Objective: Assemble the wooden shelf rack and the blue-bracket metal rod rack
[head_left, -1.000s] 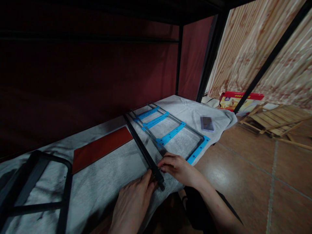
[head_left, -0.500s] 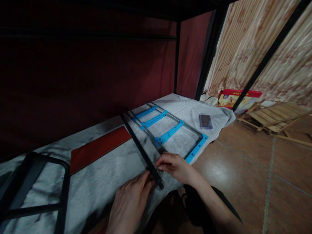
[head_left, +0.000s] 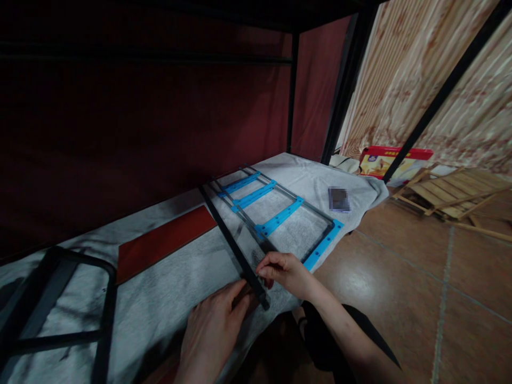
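Going by a clock face centred on the view, a dark red backdrop (head_left: 180, 117) is filling the stretch from 9 to 12, behind the work surface. A pale grey cloth (head_left: 172, 304) is covering that surface, seemingly as padding under the hard parts. At 8, far out, a black metal frame (head_left: 106, 314) with rounded corners is lying on it, set aside from the hands. Near the centre, towards 4, a ladder-like rack (head_left: 280, 217) is lying flat, its blue strips bridging thin dark rails and apparently keeping them evenly apart. At 3, on the floor, a slatted wooden chair (head_left: 460, 192) is lying beside a red and yellow box (head_left: 396, 162). A reddish board (head_left: 166, 244) is lying at 8, closer in. A black bar (head_left: 232, 241) is running from just left of the centre down towards 6, its near end pointing at the person, probably to keep it within easy reach. The left hand (head_left: 216, 325), at 7, is bringing thumb and forefinger to that end, perhaps steadying it; its fingertips are partly hidden, so their grip cannot be told. The right hand (head_left: 286, 274), at 5, is curling its fingers close against the bar's other side, as if for fine work; whether they are pinching anything is unclear.
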The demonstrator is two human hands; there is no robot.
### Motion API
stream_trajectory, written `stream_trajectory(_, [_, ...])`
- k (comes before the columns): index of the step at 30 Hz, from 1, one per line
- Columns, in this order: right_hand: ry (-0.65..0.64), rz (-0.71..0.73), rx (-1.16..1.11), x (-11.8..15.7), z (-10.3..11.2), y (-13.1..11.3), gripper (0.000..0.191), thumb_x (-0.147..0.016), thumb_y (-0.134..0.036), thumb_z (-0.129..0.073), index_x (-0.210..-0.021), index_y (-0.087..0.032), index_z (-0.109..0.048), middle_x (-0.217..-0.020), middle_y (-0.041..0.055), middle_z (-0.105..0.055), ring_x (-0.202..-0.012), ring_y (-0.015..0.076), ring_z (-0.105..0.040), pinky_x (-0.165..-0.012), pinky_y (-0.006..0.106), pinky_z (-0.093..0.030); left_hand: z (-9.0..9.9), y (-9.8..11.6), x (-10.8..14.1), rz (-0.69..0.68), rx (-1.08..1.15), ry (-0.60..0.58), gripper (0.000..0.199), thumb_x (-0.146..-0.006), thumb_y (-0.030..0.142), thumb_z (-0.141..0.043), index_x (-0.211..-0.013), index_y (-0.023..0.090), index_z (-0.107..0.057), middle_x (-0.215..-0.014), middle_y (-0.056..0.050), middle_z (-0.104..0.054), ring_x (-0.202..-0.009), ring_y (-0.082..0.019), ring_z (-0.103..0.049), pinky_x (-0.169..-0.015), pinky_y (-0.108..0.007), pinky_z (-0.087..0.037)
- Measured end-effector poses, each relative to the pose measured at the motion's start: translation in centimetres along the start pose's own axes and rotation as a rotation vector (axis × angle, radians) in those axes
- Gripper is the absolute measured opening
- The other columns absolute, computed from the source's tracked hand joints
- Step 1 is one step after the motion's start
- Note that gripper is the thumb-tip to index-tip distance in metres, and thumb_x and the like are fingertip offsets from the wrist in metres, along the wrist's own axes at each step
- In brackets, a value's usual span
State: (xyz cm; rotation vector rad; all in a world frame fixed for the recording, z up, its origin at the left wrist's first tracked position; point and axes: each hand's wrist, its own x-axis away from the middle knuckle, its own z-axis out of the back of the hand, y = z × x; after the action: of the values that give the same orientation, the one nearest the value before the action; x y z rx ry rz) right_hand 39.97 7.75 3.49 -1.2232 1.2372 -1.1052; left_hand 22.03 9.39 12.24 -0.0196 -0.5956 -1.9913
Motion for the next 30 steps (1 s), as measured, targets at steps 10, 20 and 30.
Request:
stream_trajectory(10, [0.023,-0.019,0.057,0.2,-0.5,-0.1,0.031,-0.088,-0.048,-0.058,-0.084,-0.018,-0.062,-0.06,-0.0042,-0.057,-0.05,0.0082,-0.054,-0.048,0.019,-0.042,-1.0,-1.1,-0.1,-0.023,0.038,0.064,0.031,-0.09,0.029,-0.043,-0.107,0.037,-0.068,-0.106,0.004,-0.075,-0.095,-0.02,-0.07,-0.069,-0.025,-0.043])
stream_trajectory(20, [-0.044,0.015,-0.026,0.5,0.2,-0.5,0.023,-0.088,-0.038,-0.061,-0.094,-0.016,-0.065,-0.072,-0.0019,-0.06,-0.066,0.0104,-0.06,-0.062,0.022,-0.048,-1.8,-2.3,-0.7,-0.057,0.119,0.069,0.032,-0.089,0.034,-0.046,-0.114,0.039,-0.066,-0.11,0.007,-0.073,-0.099,-0.018,-0.069,-0.074,-0.024,-0.047])
stream_trajectory(30, [-0.06,0.158,0.267,0.9,0.8,-1.4,0.014,-0.09,-0.019,-0.055,-0.097,-0.019,-0.068,-0.087,0.0002,-0.061,-0.075,0.0102,-0.06,-0.067,0.021,-0.045,-2.3,-2.5,-0.6,-0.066,0.119,0.102,0.027,-0.089,0.033,-0.044,-0.101,0.032,-0.068,-0.1,0.004,-0.074,-0.089,-0.016,-0.07,-0.071,-0.023,-0.049])
